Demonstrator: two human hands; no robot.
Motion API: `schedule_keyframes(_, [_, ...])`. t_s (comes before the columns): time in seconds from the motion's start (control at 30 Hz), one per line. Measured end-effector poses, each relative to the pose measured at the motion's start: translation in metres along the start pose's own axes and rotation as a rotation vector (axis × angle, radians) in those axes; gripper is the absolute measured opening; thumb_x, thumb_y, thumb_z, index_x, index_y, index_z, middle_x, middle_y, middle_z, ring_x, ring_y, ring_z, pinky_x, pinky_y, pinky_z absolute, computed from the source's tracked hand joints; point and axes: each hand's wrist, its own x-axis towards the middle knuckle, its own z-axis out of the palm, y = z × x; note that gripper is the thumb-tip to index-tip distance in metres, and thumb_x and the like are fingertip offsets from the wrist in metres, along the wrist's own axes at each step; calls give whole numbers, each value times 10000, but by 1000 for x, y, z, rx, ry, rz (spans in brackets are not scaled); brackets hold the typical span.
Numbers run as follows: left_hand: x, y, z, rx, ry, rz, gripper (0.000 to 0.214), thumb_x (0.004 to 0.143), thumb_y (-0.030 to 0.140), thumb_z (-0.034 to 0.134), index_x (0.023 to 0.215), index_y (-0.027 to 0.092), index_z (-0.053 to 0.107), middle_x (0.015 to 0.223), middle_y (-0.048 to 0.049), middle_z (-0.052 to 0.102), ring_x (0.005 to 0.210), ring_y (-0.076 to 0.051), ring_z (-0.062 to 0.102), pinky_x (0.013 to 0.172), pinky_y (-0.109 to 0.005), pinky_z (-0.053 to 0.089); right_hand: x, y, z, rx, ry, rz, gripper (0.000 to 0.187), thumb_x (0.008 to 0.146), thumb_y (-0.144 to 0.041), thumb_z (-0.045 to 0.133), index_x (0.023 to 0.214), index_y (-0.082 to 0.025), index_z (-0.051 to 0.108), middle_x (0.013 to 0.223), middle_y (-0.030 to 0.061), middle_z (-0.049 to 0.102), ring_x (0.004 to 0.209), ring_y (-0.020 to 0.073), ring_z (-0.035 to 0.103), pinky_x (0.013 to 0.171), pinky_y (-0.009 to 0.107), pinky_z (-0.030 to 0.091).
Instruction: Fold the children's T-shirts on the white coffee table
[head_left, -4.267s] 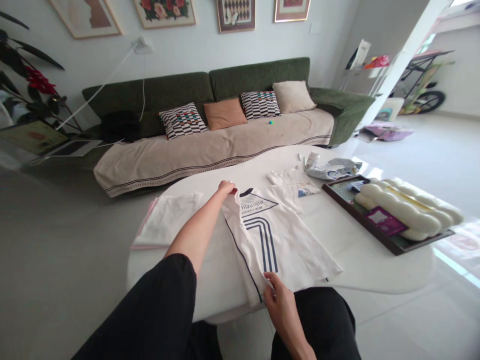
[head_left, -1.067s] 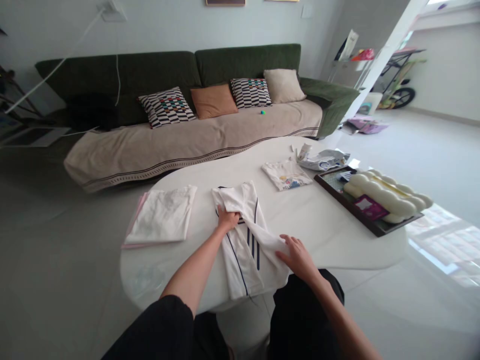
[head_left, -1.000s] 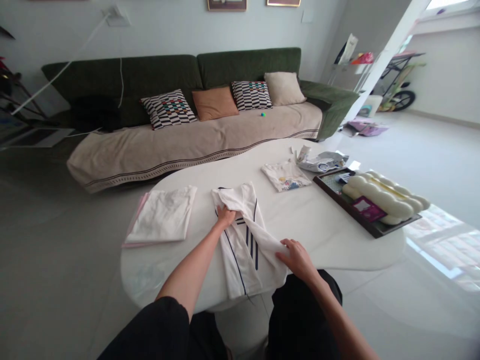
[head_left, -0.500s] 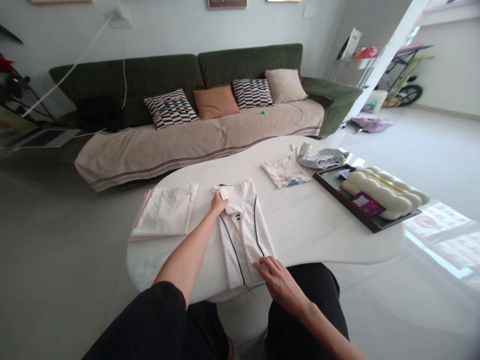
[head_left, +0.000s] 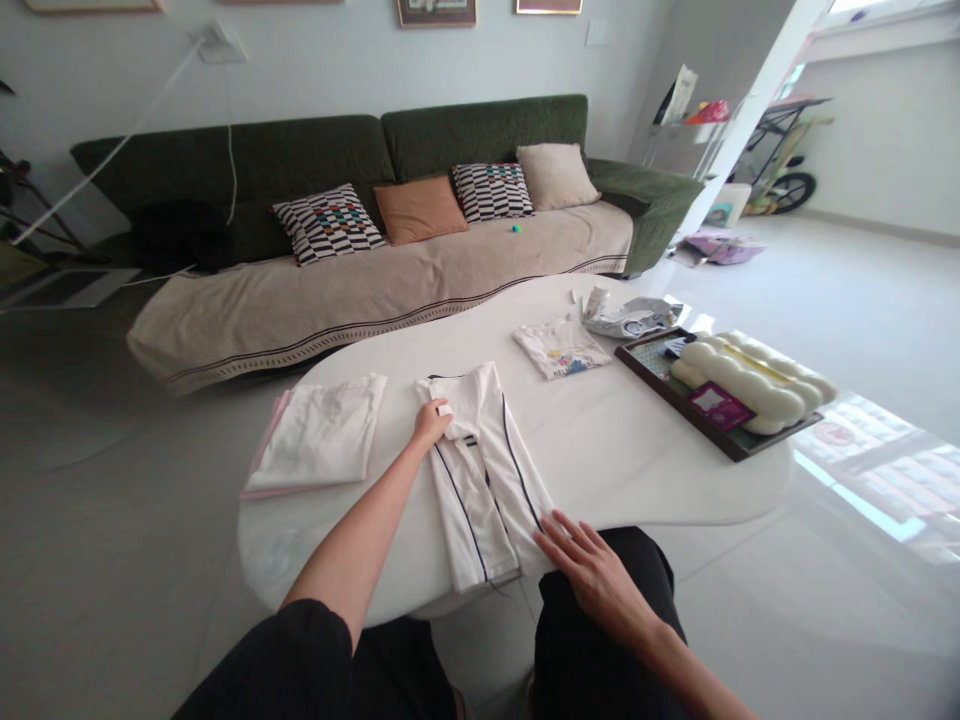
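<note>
A white garment with dark piping and a small dark logo lies across the front of the table, its lower end parted in two and reaching the edge. I cannot tell its exact kind. My left hand is closed on its upper left part, pinching the cloth. At the lower right corner my right hand rests with fingers stretched out over the fabric. Folded white cloth on a pink piece lies left of my left hand. Farther back is a folded white printed T-shirt.
The white table has a curved edge. On its right stands a dark-rimmed tray with a cream, bumpy object. A crumpled plastic bag lies behind. Beyond the table is a green sofa with cushions.
My right hand has moved right and opened its fingers, and the garment's lower right part has spread right with it. My left hand keeps its grip. The view has shifted slightly.
</note>
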Motion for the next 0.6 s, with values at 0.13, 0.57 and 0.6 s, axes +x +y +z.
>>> schedule_keyframes(0.13, [-3,3,2,26,37,12,421,701,194,559,1116,119,560,975,-84,634,897,-201,596,825,-281,455,-3,-4,9,6,14,23,528,743,-24,373,1224,-205,493,1329,90,408,1257,244,310,954,437,375])
schedule_keyframes(0.57, [-90,-19,23,419,153,276,522,887,333,253,1366,128,234,1420,-130,243,1327,-227,134,1050,-473,175,76,48,-48,286,-233,85,287,858,-247,395,1091,-235,562,1187,53,543,1078,165,510,918,302,412])
schedule_keyframes(0.6, [-93,-19,23,466,136,242,532,884,353,256,1366,130,242,1421,-132,240,1327,-241,130,1043,-500,161,100,57,-44,251,-204,150,325,870,-241,356,1134,-207,542,1205,71,530,1081,174,510,928,312,402])
